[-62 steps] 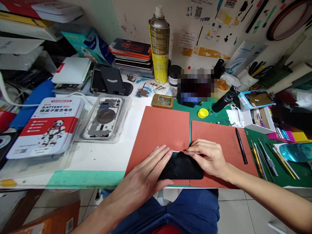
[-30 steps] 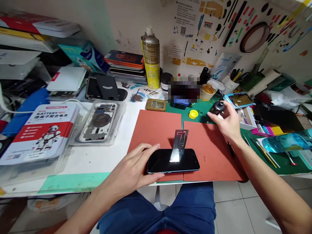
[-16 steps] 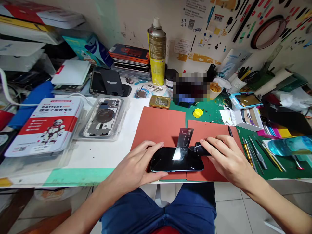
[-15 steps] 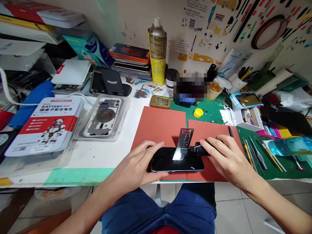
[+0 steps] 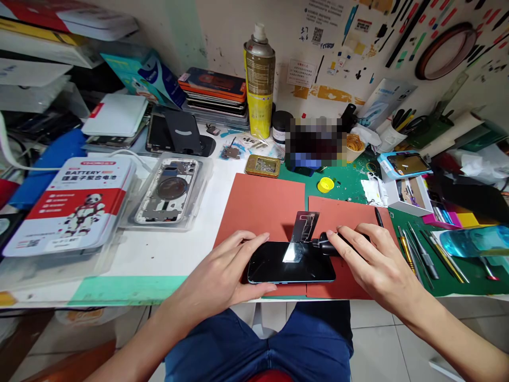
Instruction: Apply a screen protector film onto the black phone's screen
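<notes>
Phone repair workshop: opened phone (image 5: 166,199), slim tools (image 5: 429,262).

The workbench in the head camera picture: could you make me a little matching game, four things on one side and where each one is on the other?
Things:
1. Left hand
2. Black bottle
3. Thin dark card
4. Spray can

Places:
A. Standing up at the far edge of the phone
B. Upright near the wall
C. At the left end of the phone
D. In the right hand

Pairs: 1-C, 2-D, 3-A, 4-B
</notes>
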A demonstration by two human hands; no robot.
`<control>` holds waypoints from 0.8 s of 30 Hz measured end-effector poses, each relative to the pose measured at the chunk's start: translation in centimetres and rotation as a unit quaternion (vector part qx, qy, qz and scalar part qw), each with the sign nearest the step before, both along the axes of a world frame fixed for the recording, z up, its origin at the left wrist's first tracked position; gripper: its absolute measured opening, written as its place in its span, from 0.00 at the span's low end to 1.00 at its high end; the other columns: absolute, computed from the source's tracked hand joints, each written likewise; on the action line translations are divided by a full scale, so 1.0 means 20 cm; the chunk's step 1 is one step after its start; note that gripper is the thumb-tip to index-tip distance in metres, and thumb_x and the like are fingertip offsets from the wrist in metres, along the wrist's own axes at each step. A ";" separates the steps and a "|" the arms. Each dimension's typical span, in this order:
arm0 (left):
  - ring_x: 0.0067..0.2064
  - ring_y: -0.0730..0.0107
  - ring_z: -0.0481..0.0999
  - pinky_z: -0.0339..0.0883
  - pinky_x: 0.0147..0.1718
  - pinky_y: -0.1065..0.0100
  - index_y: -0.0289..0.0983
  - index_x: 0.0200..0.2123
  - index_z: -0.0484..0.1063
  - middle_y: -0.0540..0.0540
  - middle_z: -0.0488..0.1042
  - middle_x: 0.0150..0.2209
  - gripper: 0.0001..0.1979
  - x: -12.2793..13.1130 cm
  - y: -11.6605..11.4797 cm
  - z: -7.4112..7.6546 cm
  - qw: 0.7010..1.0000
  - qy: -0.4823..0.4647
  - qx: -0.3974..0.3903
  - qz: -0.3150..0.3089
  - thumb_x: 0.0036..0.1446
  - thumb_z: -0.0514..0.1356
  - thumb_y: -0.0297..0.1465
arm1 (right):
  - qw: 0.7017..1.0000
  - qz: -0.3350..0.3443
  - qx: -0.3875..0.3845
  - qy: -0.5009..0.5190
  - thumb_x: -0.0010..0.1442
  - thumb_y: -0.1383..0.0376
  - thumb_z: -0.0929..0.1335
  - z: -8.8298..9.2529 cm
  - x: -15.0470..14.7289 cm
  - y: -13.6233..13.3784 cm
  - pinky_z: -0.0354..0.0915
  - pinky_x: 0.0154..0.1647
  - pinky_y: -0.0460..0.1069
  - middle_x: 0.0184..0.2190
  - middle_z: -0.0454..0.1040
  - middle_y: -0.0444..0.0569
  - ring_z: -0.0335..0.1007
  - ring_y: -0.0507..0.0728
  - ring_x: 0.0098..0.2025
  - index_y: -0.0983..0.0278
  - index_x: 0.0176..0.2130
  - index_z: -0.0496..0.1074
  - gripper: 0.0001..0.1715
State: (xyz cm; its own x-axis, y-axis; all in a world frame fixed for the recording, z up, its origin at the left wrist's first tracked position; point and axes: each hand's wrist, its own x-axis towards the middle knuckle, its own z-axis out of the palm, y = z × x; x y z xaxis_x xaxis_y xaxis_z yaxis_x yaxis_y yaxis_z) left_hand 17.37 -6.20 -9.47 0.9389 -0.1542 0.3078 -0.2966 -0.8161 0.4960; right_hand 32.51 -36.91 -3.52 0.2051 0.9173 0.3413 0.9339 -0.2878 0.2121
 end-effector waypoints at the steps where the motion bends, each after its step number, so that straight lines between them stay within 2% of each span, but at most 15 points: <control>1: 0.52 0.55 0.82 0.79 0.51 0.58 0.38 0.71 0.61 0.36 0.76 0.54 0.36 0.00 0.00 0.00 1.000 -0.001 0.001 0.000 0.69 0.63 0.51 | 1.000 -0.001 0.002 0.003 0.69 0.80 0.66 0.00 0.00 0.00 0.73 0.48 0.64 0.53 0.83 0.60 0.74 0.68 0.50 0.65 0.69 0.69 0.33; 8: 0.51 0.55 0.82 0.79 0.49 0.59 0.36 0.70 0.62 0.36 0.76 0.54 0.36 0.00 0.01 -0.01 1.000 -0.008 0.004 0.000 0.69 0.62 0.51 | 0.997 -0.032 0.050 0.056 0.67 0.80 0.69 -0.03 0.00 -0.01 0.71 0.50 0.64 0.53 0.82 0.58 0.74 0.69 0.50 0.61 0.68 0.70 0.34; 11: 0.51 0.55 0.82 0.79 0.48 0.59 0.36 0.70 0.62 0.35 0.76 0.54 0.36 -0.01 0.01 -0.03 1.000 -0.011 0.006 -0.001 0.70 0.62 0.51 | 0.982 -0.069 0.105 0.138 0.69 0.74 0.71 -0.03 0.02 -0.04 0.71 0.52 0.65 0.53 0.82 0.55 0.75 0.67 0.50 0.58 0.66 0.71 0.30; 13: 0.51 0.55 0.83 0.79 0.48 0.60 0.35 0.70 0.63 0.35 0.76 0.54 0.36 -0.01 0.02 -0.04 1.000 -0.024 0.010 -0.002 0.69 0.63 0.50 | 0.956 -0.100 0.156 0.229 0.69 0.67 0.74 -0.02 0.05 -0.07 0.72 0.54 0.64 0.53 0.82 0.54 0.77 0.67 0.52 0.57 0.63 0.72 0.25; 15: 0.51 0.54 0.83 0.79 0.48 0.60 0.35 0.70 0.65 0.35 0.76 0.54 0.35 -0.01 0.02 -0.04 0.999 -0.042 0.012 -0.007 0.69 0.64 0.50 | 0.911 -0.153 0.217 0.315 0.67 0.60 0.76 -0.01 0.11 -0.09 0.73 0.55 0.63 0.54 0.81 0.53 0.78 0.66 0.54 0.57 0.60 0.74 0.24; 17: 0.53 0.53 0.83 0.79 0.49 0.61 0.35 0.70 0.65 0.34 0.77 0.54 0.35 -0.02 0.03 -0.04 0.998 -0.057 0.017 -0.016 0.69 0.64 0.49 | 0.860 -0.209 0.280 0.371 0.64 0.55 0.78 -0.01 0.21 -0.10 0.74 0.54 0.61 0.54 0.80 0.52 0.79 0.65 0.53 0.57 0.58 0.75 0.26; 19: 0.55 0.52 0.82 0.79 0.50 0.61 0.35 0.71 0.64 0.34 0.77 0.55 0.35 -0.02 0.03 -0.04 0.997 -0.069 0.027 -0.023 0.70 0.63 0.48 | 0.822 -0.240 0.336 0.392 0.60 0.52 0.79 -0.02 0.34 -0.08 0.75 0.53 0.59 0.53 0.81 0.51 0.79 0.63 0.50 0.58 0.57 0.75 0.30; 22: 0.58 0.51 0.80 0.79 0.53 0.60 0.35 0.73 0.62 0.34 0.78 0.56 0.36 -0.02 0.02 -0.03 0.995 -0.082 0.046 -0.032 0.70 0.64 0.47 | 0.799 -0.253 0.379 0.391 0.58 0.48 0.79 -0.08 0.57 -0.01 0.75 0.52 0.58 0.51 0.81 0.52 0.78 0.62 0.48 0.60 0.55 0.76 0.32; 24: 0.59 0.50 0.79 0.78 0.54 0.58 0.35 0.73 0.61 0.34 0.79 0.57 0.36 -0.02 0.02 -0.04 0.994 -0.084 0.057 -0.037 0.70 0.64 0.46 | 0.794 -0.269 0.380 0.390 0.57 0.46 0.78 -0.13 0.72 0.06 0.75 0.50 0.57 0.47 0.82 0.53 0.77 0.61 0.46 0.62 0.53 0.76 0.32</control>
State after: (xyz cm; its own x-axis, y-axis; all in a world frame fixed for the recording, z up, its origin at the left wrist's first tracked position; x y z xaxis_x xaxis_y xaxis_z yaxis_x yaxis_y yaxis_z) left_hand 16.98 -5.89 -10.20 0.8606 -0.2634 0.4358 -0.4283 -0.8374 0.3396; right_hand 46.92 -35.70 -6.14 0.9192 0.2141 0.3304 0.3932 -0.4578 -0.7974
